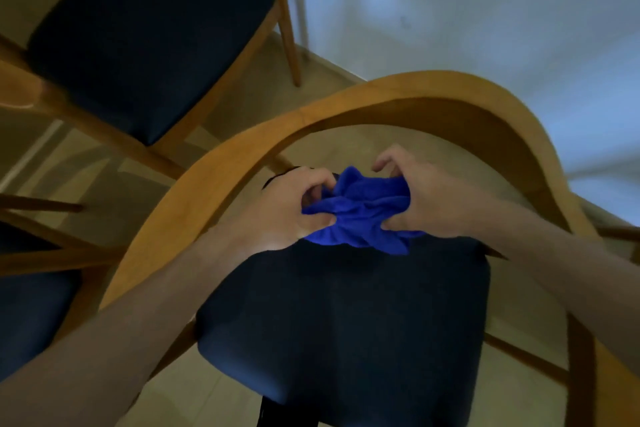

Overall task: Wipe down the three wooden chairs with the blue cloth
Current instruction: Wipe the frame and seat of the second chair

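Nearest to us, our two forearms reach forward over the dark seat cushion (343, 322) of the closest wooden chair (433, 94), whose front edge runs out of view at the bottom. Just beyond the cushion's far edge we hold the blue cloth (360, 210), a vivid, fuzzy bundle bunched into folds between both hands and lifted clear of the seat. Our left hand (294, 204) has its fingers curled in, thumb and fingertips pinching the cloth's left side; our right hand (422, 194) grips the right side the same way, fingers bent round the fabric. We can read no writing, label or brand on anything. The chair's curved backrest arches round the hands, leaving open room inside the bow and pale floor tiles (346, 139) showing beneath. Farther off to the left stands a second chair (149, 35) with its own dark cushion, a third chair (31, 305) crowds the left edge, and a white wall (485, 3) closes the right.
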Demonstrator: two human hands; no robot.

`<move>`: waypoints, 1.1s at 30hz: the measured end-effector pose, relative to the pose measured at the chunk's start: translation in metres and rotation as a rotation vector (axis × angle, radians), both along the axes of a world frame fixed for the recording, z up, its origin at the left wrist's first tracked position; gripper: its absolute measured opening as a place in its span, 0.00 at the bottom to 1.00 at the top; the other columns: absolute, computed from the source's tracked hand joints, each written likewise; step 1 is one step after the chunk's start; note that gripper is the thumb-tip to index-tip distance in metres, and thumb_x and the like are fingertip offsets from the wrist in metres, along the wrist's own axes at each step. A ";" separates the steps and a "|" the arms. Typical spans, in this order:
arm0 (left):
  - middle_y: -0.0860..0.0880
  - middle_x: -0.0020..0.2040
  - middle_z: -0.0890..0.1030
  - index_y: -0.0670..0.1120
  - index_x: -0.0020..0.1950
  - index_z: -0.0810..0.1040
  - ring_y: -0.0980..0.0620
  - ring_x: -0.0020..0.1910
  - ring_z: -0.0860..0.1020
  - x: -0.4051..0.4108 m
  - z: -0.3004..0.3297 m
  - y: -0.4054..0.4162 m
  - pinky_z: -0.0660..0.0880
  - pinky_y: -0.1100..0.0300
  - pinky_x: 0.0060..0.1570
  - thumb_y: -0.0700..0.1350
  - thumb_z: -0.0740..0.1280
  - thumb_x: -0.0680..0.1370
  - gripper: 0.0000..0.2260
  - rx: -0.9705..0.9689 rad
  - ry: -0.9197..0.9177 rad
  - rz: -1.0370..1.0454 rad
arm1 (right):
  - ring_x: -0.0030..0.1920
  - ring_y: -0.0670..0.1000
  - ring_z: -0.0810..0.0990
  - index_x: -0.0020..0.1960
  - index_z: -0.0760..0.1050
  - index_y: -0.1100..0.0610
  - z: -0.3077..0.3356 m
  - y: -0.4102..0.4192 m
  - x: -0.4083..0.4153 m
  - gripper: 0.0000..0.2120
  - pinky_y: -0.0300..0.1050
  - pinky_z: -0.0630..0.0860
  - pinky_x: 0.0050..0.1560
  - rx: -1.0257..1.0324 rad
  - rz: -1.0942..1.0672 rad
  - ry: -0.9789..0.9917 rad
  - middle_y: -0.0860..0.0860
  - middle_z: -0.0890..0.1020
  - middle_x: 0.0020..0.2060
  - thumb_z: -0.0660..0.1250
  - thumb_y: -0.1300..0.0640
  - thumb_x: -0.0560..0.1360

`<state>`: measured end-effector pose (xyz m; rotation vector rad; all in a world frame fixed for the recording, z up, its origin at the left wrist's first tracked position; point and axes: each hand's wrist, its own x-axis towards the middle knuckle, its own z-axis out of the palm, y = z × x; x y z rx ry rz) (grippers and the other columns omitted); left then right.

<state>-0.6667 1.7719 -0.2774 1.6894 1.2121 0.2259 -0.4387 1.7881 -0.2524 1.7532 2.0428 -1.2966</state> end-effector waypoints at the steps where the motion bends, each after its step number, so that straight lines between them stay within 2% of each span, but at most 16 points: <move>1: 0.53 0.41 0.75 0.56 0.46 0.76 0.52 0.40 0.75 0.006 -0.001 -0.001 0.74 0.54 0.42 0.46 0.72 0.73 0.07 -0.009 -0.019 0.020 | 0.46 0.43 0.78 0.62 0.63 0.40 0.002 -0.003 0.007 0.34 0.40 0.80 0.43 -0.019 -0.009 0.025 0.42 0.74 0.49 0.80 0.54 0.65; 4: 0.56 0.47 0.75 0.59 0.51 0.78 0.57 0.44 0.75 0.020 -0.004 -0.002 0.73 0.62 0.46 0.45 0.70 0.75 0.09 0.072 0.058 0.087 | 0.44 0.41 0.79 0.63 0.66 0.40 0.004 -0.011 0.029 0.33 0.30 0.76 0.35 -0.132 -0.072 0.085 0.41 0.77 0.49 0.80 0.49 0.65; 6: 0.58 0.47 0.73 0.59 0.55 0.79 0.59 0.44 0.73 0.026 -0.003 -0.003 0.69 0.67 0.45 0.45 0.70 0.76 0.11 0.163 0.151 0.120 | 0.44 0.41 0.80 0.64 0.66 0.41 0.000 -0.019 0.040 0.31 0.28 0.75 0.33 -0.199 -0.173 0.133 0.42 0.79 0.49 0.78 0.45 0.66; 9: 0.59 0.46 0.74 0.57 0.47 0.81 0.59 0.42 0.74 0.026 0.004 -0.016 0.69 0.70 0.43 0.40 0.71 0.74 0.11 0.168 0.088 0.100 | 0.46 0.43 0.82 0.62 0.71 0.44 -0.011 -0.035 0.052 0.25 0.33 0.77 0.38 -0.240 -0.335 0.205 0.43 0.82 0.50 0.75 0.41 0.68; 11: 0.60 0.48 0.72 0.57 0.41 0.78 0.61 0.44 0.74 0.019 0.004 -0.034 0.68 0.71 0.44 0.37 0.70 0.73 0.14 0.138 0.081 -0.005 | 0.48 0.43 0.83 0.58 0.75 0.42 -0.014 -0.047 0.057 0.23 0.39 0.79 0.46 -0.315 -0.445 0.301 0.42 0.83 0.50 0.76 0.40 0.66; 13: 0.62 0.50 0.69 0.58 0.41 0.76 0.64 0.50 0.70 0.010 -0.003 -0.058 0.67 0.69 0.47 0.39 0.68 0.75 0.12 0.108 0.217 -0.192 | 0.48 0.43 0.83 0.57 0.76 0.41 -0.019 -0.060 0.061 0.18 0.41 0.79 0.49 -0.355 -0.481 0.327 0.41 0.84 0.48 0.76 0.44 0.69; 15: 0.62 0.51 0.67 0.58 0.44 0.75 0.64 0.52 0.67 -0.003 -0.019 -0.083 0.66 0.66 0.52 0.42 0.65 0.77 0.09 0.069 0.409 -0.409 | 0.47 0.41 0.82 0.55 0.77 0.43 -0.030 -0.072 0.064 0.10 0.35 0.77 0.47 -0.276 -0.466 0.270 0.42 0.83 0.47 0.71 0.51 0.75; 17: 0.59 0.54 0.70 0.57 0.50 0.75 0.59 0.54 0.69 -0.014 -0.033 -0.102 0.65 0.62 0.56 0.41 0.64 0.77 0.09 -0.094 0.608 -0.605 | 0.49 0.42 0.80 0.53 0.76 0.44 -0.043 -0.084 0.064 0.07 0.30 0.73 0.44 -0.183 -0.498 0.230 0.43 0.81 0.47 0.67 0.54 0.78; 19: 0.55 0.56 0.73 0.55 0.56 0.74 0.54 0.55 0.73 -0.016 -0.041 -0.108 0.68 0.59 0.55 0.43 0.64 0.77 0.10 -0.249 0.749 -0.687 | 0.53 0.43 0.77 0.53 0.74 0.43 -0.057 -0.094 0.064 0.06 0.36 0.71 0.53 -0.078 -0.454 0.158 0.43 0.78 0.51 0.65 0.53 0.79; 21: 0.54 0.57 0.74 0.55 0.58 0.73 0.55 0.54 0.74 -0.010 -0.044 -0.102 0.73 0.58 0.55 0.49 0.66 0.77 0.11 -0.196 0.699 -0.558 | 0.53 0.41 0.75 0.55 0.71 0.41 -0.061 -0.098 0.062 0.08 0.41 0.72 0.57 -0.023 -0.364 0.145 0.42 0.76 0.52 0.63 0.53 0.80; 24: 0.58 0.63 0.69 0.57 0.69 0.65 0.59 0.61 0.70 0.020 -0.036 -0.076 0.71 0.60 0.59 0.57 0.73 0.70 0.30 -0.103 0.366 -0.166 | 0.53 0.39 0.78 0.58 0.72 0.41 -0.046 -0.094 0.052 0.13 0.41 0.76 0.56 0.004 -0.208 0.283 0.39 0.79 0.51 0.62 0.59 0.80; 27: 0.60 0.68 0.65 0.60 0.75 0.55 0.61 0.65 0.65 0.055 -0.008 -0.041 0.65 0.59 0.63 0.62 0.77 0.60 0.49 -0.334 0.061 -0.030 | 0.55 0.40 0.78 0.60 0.75 0.43 -0.019 -0.088 0.043 0.19 0.38 0.76 0.54 0.019 -0.088 0.364 0.38 0.79 0.53 0.65 0.65 0.77; 28: 0.61 0.67 0.68 0.61 0.74 0.57 0.61 0.65 0.68 0.062 0.000 -0.030 0.66 0.58 0.64 0.60 0.78 0.61 0.48 -0.401 0.021 -0.064 | 0.55 0.38 0.78 0.60 0.75 0.43 -0.009 -0.085 0.042 0.21 0.35 0.76 0.53 0.035 -0.100 0.362 0.37 0.79 0.53 0.67 0.66 0.75; 30: 0.58 0.58 0.79 0.57 0.67 0.70 0.60 0.57 0.77 0.072 0.018 -0.010 0.74 0.54 0.61 0.53 0.78 0.66 0.31 -0.395 -0.038 -0.183 | 0.54 0.34 0.77 0.58 0.73 0.41 0.011 -0.078 0.044 0.23 0.31 0.76 0.51 0.098 -0.188 0.332 0.35 0.79 0.51 0.70 0.64 0.73; 32: 0.54 0.48 0.83 0.52 0.57 0.80 0.58 0.47 0.80 0.080 0.038 0.008 0.77 0.56 0.52 0.47 0.73 0.73 0.13 -0.180 -0.026 -0.288 | 0.53 0.33 0.77 0.59 0.70 0.40 0.031 -0.068 0.049 0.24 0.30 0.75 0.47 0.177 -0.277 0.277 0.35 0.79 0.50 0.74 0.60 0.71; 33: 0.53 0.45 0.83 0.51 0.55 0.81 0.58 0.44 0.80 0.084 0.047 0.016 0.76 0.58 0.48 0.44 0.70 0.75 0.09 -0.018 0.005 -0.315 | 0.52 0.33 0.77 0.61 0.70 0.40 0.040 -0.061 0.052 0.25 0.30 0.74 0.46 0.197 -0.292 0.241 0.35 0.79 0.51 0.76 0.57 0.70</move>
